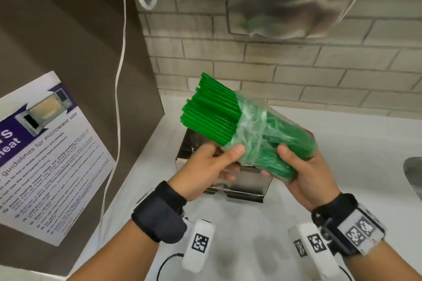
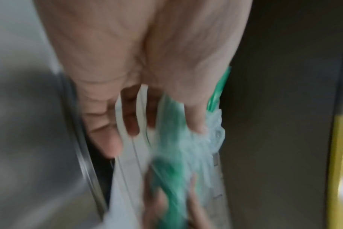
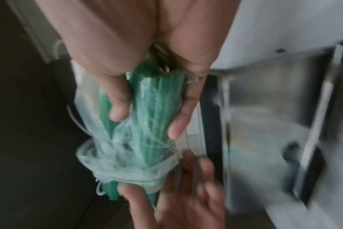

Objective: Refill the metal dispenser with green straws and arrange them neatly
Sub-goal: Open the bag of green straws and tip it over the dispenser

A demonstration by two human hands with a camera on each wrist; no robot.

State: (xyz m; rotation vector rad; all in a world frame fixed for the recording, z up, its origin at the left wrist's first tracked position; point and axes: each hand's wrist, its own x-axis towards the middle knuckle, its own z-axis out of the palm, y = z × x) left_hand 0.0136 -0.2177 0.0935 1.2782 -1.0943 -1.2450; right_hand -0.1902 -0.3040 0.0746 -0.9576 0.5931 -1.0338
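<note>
Two hands are showing, the left hand (image 1: 206,172) and the right hand (image 1: 303,174), each wearing one black wrist strap (image 1: 159,210). One bundle of green straws (image 1: 212,109), too many to count, is sitting in one clear plastic bag (image 1: 253,130). One metal dispenser (image 1: 239,183) is standing on one white counter (image 1: 342,143). One steel hand dryer (image 1: 292,0) and one microwave notice (image 1: 49,155) are hanging on the walls, with one white cable (image 1: 121,64) trailing down.
</note>
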